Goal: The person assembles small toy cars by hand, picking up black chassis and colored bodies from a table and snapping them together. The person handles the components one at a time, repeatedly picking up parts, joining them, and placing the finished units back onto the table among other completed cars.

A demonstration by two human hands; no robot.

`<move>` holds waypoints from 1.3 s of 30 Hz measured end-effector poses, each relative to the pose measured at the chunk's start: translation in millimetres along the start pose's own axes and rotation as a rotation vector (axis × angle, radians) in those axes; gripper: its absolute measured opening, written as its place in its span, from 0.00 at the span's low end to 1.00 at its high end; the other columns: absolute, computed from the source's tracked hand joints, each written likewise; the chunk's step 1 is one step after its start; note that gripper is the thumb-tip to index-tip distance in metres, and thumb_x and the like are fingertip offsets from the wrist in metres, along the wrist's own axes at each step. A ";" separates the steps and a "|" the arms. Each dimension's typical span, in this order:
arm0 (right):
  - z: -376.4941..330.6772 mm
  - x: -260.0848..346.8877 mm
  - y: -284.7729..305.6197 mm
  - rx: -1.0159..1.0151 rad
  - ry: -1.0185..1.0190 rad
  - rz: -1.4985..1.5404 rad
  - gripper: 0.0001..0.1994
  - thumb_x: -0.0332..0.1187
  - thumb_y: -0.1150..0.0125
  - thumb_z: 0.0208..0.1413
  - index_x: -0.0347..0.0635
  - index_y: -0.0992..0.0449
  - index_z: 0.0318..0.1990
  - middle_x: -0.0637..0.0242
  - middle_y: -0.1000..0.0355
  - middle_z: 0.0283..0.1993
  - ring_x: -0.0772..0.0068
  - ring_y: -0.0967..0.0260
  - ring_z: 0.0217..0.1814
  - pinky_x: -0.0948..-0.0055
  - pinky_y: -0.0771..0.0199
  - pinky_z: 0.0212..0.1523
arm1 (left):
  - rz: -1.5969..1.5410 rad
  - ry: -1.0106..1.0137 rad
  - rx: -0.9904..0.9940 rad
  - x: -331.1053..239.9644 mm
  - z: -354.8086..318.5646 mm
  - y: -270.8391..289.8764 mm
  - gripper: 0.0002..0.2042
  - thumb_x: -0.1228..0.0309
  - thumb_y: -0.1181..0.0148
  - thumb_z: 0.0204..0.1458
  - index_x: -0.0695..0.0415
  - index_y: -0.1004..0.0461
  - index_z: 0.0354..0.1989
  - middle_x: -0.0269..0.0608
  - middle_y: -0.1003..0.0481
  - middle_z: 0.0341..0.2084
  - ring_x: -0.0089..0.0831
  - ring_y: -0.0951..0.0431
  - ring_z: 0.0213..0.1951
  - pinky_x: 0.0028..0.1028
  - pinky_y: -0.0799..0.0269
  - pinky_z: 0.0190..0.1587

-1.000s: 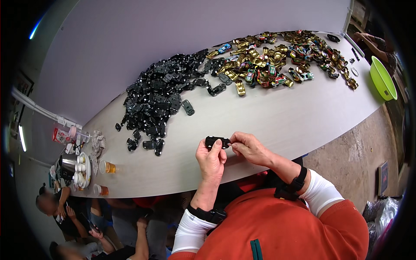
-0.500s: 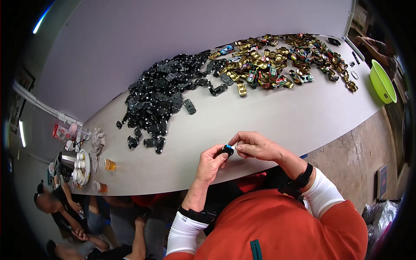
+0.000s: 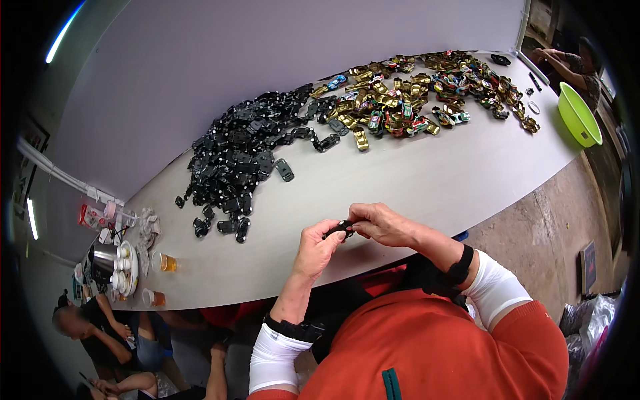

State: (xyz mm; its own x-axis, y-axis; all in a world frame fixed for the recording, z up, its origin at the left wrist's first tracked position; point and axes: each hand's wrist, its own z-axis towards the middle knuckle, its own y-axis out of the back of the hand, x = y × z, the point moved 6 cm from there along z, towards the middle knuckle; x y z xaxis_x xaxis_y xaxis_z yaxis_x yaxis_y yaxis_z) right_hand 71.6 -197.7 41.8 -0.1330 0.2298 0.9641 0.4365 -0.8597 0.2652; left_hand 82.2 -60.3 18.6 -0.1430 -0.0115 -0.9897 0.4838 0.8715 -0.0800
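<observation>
Left hand (image 3: pixel 315 248) was pinched shut, thumb on the near side of a small black toy-car part (image 3: pixel 340 227), fingers behind it. Right hand (image 3: pixel 381 223) had its fingers curled in at the part's right end, touching or nearly so; couldn't tell if it gripped the part or some smaller piece. Part sat tilted between the two hands, above the near side of the pale table (image 3: pixel 400 183).

Wearer's side: red top (image 3: pixel 427 340), white sleeves (image 3: pixel 495 287), dark strap (image 3: pixel 460 265) at the right wrist.

Table left: two cups of amber drink near the edge (image 3: pixel 164 262), a round tray (image 3: pixel 135 279) carrying small white cups, a crumpled cloth (image 3: pixel 149 230) beyond.

Further out: one dark grey car (image 3: pixel 285 170) lay just beside a big heap of black car parts (image 3: pixel 233 150). Right of that heap, touching it, a pile of gold and multicoloured cars (image 3: pixel 393 100). Green basin (image 3: pixel 579 119) stood at the table's right end. Lilac-grey wall (image 3: pixel 320 37) ran behind everything.
</observation>
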 end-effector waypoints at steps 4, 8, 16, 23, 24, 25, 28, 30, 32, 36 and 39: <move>2.2 -4.2 2.4 -0.009 -0.022 0.207 0.04 0.26 0.52 0.55 0.35 0.33 0.32 0.73 0.38 0.22 0.82 0.45 0.24 0.78 0.42 0.25 | -0.101 0.100 0.013 -2.6 6.1 4.5 0.08 0.76 0.45 0.51 0.64 0.27 0.39 0.35 0.27 0.22 0.12 0.37 0.19 0.12 0.45 0.20; -1.4 0.1 4.6 0.053 -0.078 0.379 0.04 0.27 0.53 0.56 0.35 0.32 0.34 0.75 0.40 0.22 0.84 0.47 0.23 0.80 0.44 0.24 | -0.161 0.131 0.049 -2.6 8.9 9.3 0.09 0.75 0.44 0.51 0.65 0.27 0.39 0.35 0.27 0.21 0.12 0.37 0.18 0.13 0.45 0.19; 2.2 -4.4 3.3 -0.060 -0.006 0.090 0.05 0.27 0.53 0.57 0.37 0.31 0.32 0.75 0.41 0.20 0.85 0.48 0.22 0.80 0.45 0.23 | -0.054 0.071 -0.009 -13.3 1.2 0.0 0.09 0.76 0.45 0.51 0.66 0.27 0.39 0.36 0.27 0.21 0.14 0.37 0.18 0.13 0.44 0.19; -13.8 -19.6 17.3 -0.129 -0.066 0.630 0.10 0.34 0.57 0.61 0.38 0.33 0.34 0.71 0.35 0.23 0.80 0.40 0.22 0.81 0.37 0.24 | -0.146 0.151 0.081 -9.8 -14.3 -9.6 0.08 0.75 0.45 0.51 0.64 0.27 0.39 0.33 0.28 0.20 0.12 0.38 0.16 0.13 0.44 0.18; -17.1 -22.4 21.5 -0.183 -0.049 0.652 0.10 0.35 0.57 0.61 0.38 0.34 0.35 0.69 0.34 0.24 0.80 0.38 0.23 0.80 0.36 0.25 | -0.084 0.197 0.141 -7.2 -28.8 -17.1 0.09 0.76 0.45 0.51 0.65 0.27 0.39 0.35 0.27 0.21 0.13 0.38 0.16 0.14 0.43 0.18; -20.5 -25.8 30.7 -0.250 -0.027 0.666 0.10 0.36 0.58 0.61 0.38 0.35 0.36 0.67 0.34 0.26 0.79 0.37 0.23 0.80 0.35 0.25 | -0.018 0.237 0.215 -1.9 -39.1 -25.0 0.09 0.76 0.46 0.51 0.65 0.27 0.39 0.36 0.27 0.21 0.13 0.38 0.16 0.14 0.42 0.18; -28.6 -32.1 41.3 -0.325 -0.021 0.653 0.09 0.35 0.59 0.62 0.38 0.39 0.38 0.61 0.31 0.30 0.75 0.32 0.25 0.78 0.30 0.28 | 0.239 0.562 0.498 53.5 -87.7 -44.7 0.10 0.72 0.47 0.51 0.61 0.26 0.40 0.34 0.27 0.21 0.13 0.38 0.15 0.14 0.41 0.18; -29.4 -37.2 37.9 -0.337 -0.067 0.615 0.08 0.34 0.60 0.62 0.38 0.39 0.39 0.59 0.30 0.31 0.73 0.30 0.26 0.78 0.30 0.29 | 0.262 0.675 0.485 105.5 -93.2 -39.9 0.12 0.68 0.46 0.52 0.63 0.27 0.41 0.34 0.28 0.19 0.14 0.39 0.14 0.15 0.44 0.15; -25.4 -36.8 34.5 -0.311 -0.116 0.571 0.08 0.33 0.61 0.61 0.38 0.39 0.39 0.57 0.30 0.33 0.70 0.28 0.27 0.77 0.28 0.29 | 0.306 0.741 0.342 159.5 -79.0 -25.0 0.17 0.63 0.48 0.54 0.64 0.31 0.45 0.37 0.28 0.23 0.16 0.38 0.13 0.17 0.43 0.13; 4.9 -38.5 33.7 -0.313 -0.148 0.470 0.04 0.26 0.58 0.58 0.36 0.36 0.37 0.59 0.29 0.34 0.73 0.28 0.28 0.77 0.27 0.30 | 0.306 0.546 0.219 202.6 -58.7 -22.2 0.23 0.60 0.49 0.55 0.63 0.42 0.54 0.49 0.32 0.42 0.32 0.27 0.33 0.25 0.28 0.33; 34.8 -36.9 48.0 -0.331 -0.190 0.205 0.04 0.25 0.52 0.54 0.35 0.33 0.36 0.62 0.29 0.34 0.74 0.30 0.28 0.76 0.29 0.31 | 0.761 0.081 0.369 162.6 -61.3 -36.7 0.27 0.63 0.47 0.52 0.63 0.44 0.58 0.55 0.33 0.48 0.46 0.33 0.51 0.35 0.38 0.54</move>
State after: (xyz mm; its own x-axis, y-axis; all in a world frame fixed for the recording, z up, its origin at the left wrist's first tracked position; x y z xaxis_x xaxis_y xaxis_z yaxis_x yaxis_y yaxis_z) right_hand 128.4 -231.5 19.4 0.1063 0.0922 0.9900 0.1238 -0.9892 0.0788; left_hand -11.8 -64.1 -132.1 0.2810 0.5603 -0.7792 0.7219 0.4116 0.5563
